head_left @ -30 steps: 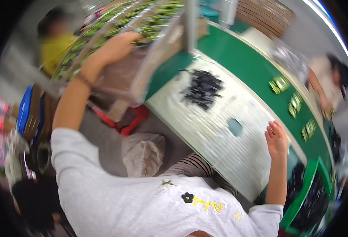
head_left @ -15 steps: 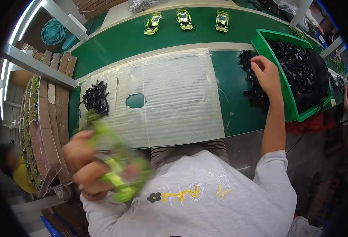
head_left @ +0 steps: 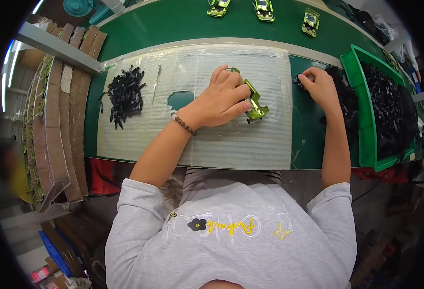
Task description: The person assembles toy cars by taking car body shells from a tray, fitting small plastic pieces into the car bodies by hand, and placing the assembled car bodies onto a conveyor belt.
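My left hand (head_left: 218,98) is closed over a shiny lime-green toy car body (head_left: 256,107) at the middle of the padded foam mat (head_left: 265,149). Its fingers cover much of the body; the right end shows past them. Off the mat's right edge, my right hand (head_left: 321,87) pinches a small black plastic part (head_left: 298,82) between thumb and fingertips. Beside that hand lies a loose heap of black parts (head_left: 345,103), partly hidden by the wrist. A second pile of narrow black pieces (head_left: 127,95) rests on the left of the mat.
A green bin (head_left: 363,125) full of black parts stands at the right. Several lime-green toy cars, one a finished-looking car (head_left: 310,22), sit on the far green strip (head_left: 173,26). Cardboard trays (head_left: 58,130) are stacked at left, by a metal post (head_left: 60,48).
My left hand brought the green car body from near my chest up onto the mat. My right hand stays by the black heap, now with a small part showing at its fingertips.
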Demonstrator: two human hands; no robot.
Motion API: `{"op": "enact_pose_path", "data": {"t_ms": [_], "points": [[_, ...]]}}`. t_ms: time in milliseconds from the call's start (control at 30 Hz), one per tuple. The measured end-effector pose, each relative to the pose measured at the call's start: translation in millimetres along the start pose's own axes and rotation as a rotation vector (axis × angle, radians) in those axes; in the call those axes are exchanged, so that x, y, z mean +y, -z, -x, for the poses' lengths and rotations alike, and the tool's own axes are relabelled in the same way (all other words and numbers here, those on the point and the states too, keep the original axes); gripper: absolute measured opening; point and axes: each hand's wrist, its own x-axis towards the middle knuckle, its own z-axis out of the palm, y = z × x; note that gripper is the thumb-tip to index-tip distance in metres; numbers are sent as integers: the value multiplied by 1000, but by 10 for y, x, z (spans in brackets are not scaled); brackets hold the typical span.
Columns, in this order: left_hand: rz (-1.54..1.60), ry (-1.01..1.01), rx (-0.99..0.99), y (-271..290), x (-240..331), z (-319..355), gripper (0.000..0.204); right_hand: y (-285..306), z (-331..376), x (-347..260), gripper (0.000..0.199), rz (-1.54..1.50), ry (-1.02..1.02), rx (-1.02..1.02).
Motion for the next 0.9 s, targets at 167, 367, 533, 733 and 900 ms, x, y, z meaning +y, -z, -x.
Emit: {"op": "enact_pose_path", "data": {"t_ms": [167,367,533,733,900], "points": [[26,17,224,76,-41,24,34,-11,45,47,15,-53,446,224],[-54,818,162,120,13,120,40,-25,22,157,22,154,701,37],[293,818,140,60,39,33,37,-73,129,-112,21,-82,819,252],[1264,844,312,57,35,57,20,-369,623,-1034,22,-115,998,87],[1355,838,406,53,29,18,30,-652,557,-989,21,107,956,159]]}}
